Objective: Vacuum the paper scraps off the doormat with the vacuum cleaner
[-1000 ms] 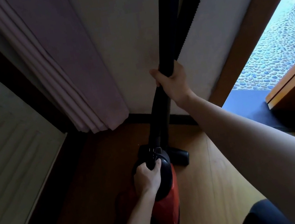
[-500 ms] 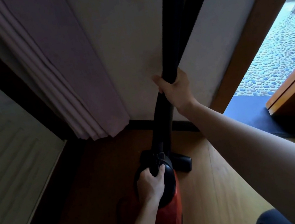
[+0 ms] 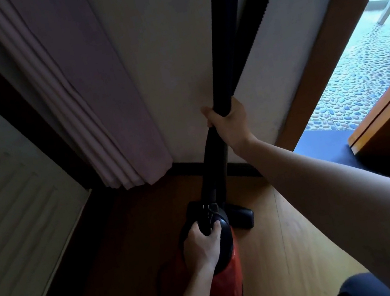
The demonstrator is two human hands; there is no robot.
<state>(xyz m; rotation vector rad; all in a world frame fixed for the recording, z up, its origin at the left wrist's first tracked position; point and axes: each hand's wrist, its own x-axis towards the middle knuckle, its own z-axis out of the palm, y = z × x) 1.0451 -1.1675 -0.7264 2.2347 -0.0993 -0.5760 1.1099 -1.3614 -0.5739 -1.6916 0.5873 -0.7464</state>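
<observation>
I judge the task barely begun: my left hand curls round the handle atop the red vacuum cleaner, my right hand grips its black tube higher up, and the dark doormat, right of the vacuum cleaner, waits untouched, its scraps unseen.

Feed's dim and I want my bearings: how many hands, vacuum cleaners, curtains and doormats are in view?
hands: 2 (left hand, right hand)
vacuum cleaner: 1
curtain: 1
doormat: 1
total: 5
</observation>
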